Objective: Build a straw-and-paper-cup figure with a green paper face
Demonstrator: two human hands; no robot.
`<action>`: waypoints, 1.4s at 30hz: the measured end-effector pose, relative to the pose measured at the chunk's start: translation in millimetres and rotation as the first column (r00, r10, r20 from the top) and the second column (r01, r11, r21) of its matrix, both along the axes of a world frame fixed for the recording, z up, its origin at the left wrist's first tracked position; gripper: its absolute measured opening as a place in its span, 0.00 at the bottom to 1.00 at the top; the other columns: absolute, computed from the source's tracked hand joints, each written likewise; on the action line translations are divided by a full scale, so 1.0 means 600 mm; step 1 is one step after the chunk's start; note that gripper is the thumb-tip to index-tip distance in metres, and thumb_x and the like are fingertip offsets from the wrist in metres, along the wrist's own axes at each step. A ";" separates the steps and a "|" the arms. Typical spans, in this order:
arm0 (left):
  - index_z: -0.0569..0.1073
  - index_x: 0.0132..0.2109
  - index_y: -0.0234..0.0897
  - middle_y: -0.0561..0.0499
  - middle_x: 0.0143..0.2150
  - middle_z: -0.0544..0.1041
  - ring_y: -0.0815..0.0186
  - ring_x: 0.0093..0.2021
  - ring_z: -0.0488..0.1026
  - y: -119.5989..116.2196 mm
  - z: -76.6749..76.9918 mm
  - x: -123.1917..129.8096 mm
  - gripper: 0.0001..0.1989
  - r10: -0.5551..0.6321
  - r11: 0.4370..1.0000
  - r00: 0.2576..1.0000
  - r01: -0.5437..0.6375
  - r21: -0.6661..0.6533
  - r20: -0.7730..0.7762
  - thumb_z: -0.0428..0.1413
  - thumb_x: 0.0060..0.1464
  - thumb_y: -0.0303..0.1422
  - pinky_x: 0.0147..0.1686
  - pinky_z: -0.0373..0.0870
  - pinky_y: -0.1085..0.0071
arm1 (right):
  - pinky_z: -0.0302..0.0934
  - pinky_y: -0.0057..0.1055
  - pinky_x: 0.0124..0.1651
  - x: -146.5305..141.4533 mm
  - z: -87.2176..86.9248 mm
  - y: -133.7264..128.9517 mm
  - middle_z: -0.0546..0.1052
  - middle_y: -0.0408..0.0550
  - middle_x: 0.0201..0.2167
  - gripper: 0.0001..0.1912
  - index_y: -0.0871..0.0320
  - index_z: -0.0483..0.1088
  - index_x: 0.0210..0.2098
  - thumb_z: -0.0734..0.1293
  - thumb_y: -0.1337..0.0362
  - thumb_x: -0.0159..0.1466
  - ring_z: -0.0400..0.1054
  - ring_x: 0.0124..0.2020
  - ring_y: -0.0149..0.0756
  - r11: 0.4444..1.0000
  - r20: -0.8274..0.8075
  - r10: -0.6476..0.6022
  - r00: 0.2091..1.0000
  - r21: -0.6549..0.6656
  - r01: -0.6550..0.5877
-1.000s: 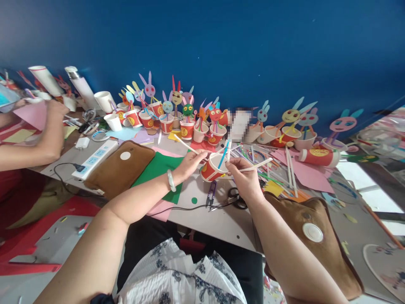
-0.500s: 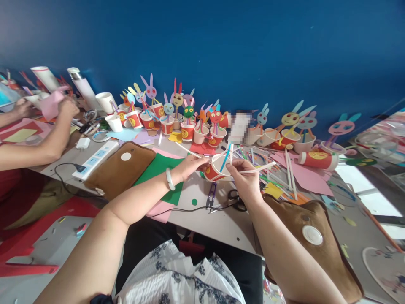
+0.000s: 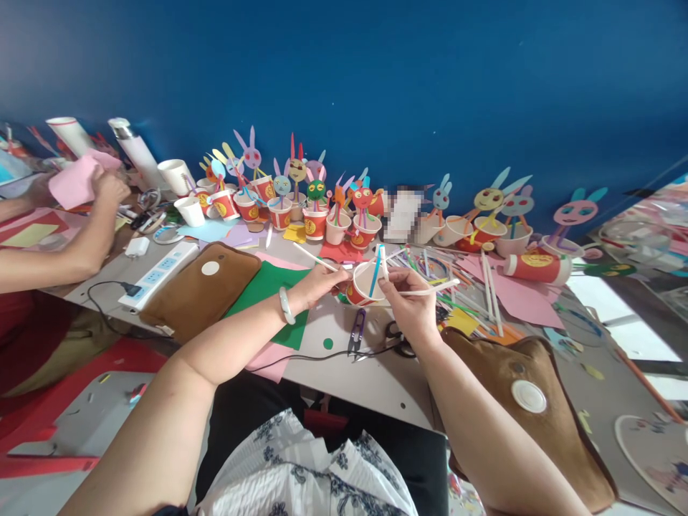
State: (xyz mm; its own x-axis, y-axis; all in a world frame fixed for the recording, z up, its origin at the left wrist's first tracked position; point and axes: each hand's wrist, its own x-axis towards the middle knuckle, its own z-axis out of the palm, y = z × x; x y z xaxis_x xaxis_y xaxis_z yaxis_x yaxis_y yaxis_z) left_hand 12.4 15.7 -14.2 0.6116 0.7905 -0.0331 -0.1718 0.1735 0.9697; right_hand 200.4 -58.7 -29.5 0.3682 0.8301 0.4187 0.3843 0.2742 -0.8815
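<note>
A red-and-white paper cup (image 3: 357, 294) is tilted above the table between my hands. My left hand (image 3: 316, 287) is closed on its left side, with a white stick (image 3: 306, 253) poking out past the fingers. On the cup's right, my right hand (image 3: 411, 304) pinches at the rim, where a blue strip (image 3: 374, 276) and a white strip stand up from the cup. Another white stick (image 3: 438, 287) juts out to the right beyond that hand. Below the cup lie purple thread snips (image 3: 357, 331) and black-handled scissors (image 3: 395, 335).
Paper cups with rabbit-faced figures (image 3: 316, 190) line the wall. Brown cushions (image 3: 207, 287) lie at both sides, near green paper (image 3: 269, 290) and a power strip (image 3: 161, 276). A black cable crosses the front. At left, another person's hands hold pink paper (image 3: 80, 179).
My right hand has shifted slightly left, and the upright blue and white strips have moved left with it. The other person's pink paper has spread wider. The whole view has shifted a little.
</note>
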 end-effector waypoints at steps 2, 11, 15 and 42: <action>0.70 0.24 0.34 0.55 0.21 0.68 0.74 0.23 0.62 -0.001 0.001 0.001 0.18 0.002 0.999 1.000 -0.002 -0.046 -0.002 0.66 0.47 0.42 0.28 0.55 0.71 | 0.66 0.35 0.36 0.001 -0.001 0.000 0.80 0.49 0.38 0.10 0.56 0.73 0.31 0.73 0.56 0.59 0.72 0.32 0.35 1.000 0.000 -0.010 1.000 0.007 0.010; 0.70 0.27 0.34 0.55 0.22 0.70 0.74 0.24 0.64 0.004 0.003 0.002 0.16 -0.008 0.974 1.000 0.009 -0.228 0.008 0.68 0.44 0.38 0.28 0.55 0.72 | 0.69 0.36 0.37 -0.001 0.002 -0.002 0.79 0.50 0.40 0.09 0.55 0.72 0.32 0.72 0.56 0.60 0.73 0.35 0.37 0.998 0.042 -0.029 0.999 0.061 0.026; 0.71 0.27 0.32 0.55 0.22 0.70 0.74 0.24 0.64 0.005 0.003 0.000 0.15 -0.033 0.972 0.999 0.041 -0.230 0.040 0.68 0.45 0.37 0.27 0.55 0.72 | 0.69 0.37 0.39 -0.004 0.007 -0.005 0.79 0.50 0.40 0.09 0.55 0.72 0.32 0.72 0.56 0.61 0.74 0.36 0.38 0.998 0.037 -0.033 0.999 0.055 0.031; 0.74 0.31 0.32 0.56 0.21 0.70 0.75 0.21 0.62 0.004 -0.008 0.002 0.17 -0.034 0.997 0.999 0.036 -0.068 0.032 0.70 0.41 0.39 0.24 0.50 0.73 | 0.67 0.37 0.36 -0.010 0.027 -0.017 0.79 0.50 0.38 0.05 0.53 0.70 0.30 0.69 0.62 0.62 0.70 0.34 0.37 0.965 0.366 -0.183 0.913 0.244 0.096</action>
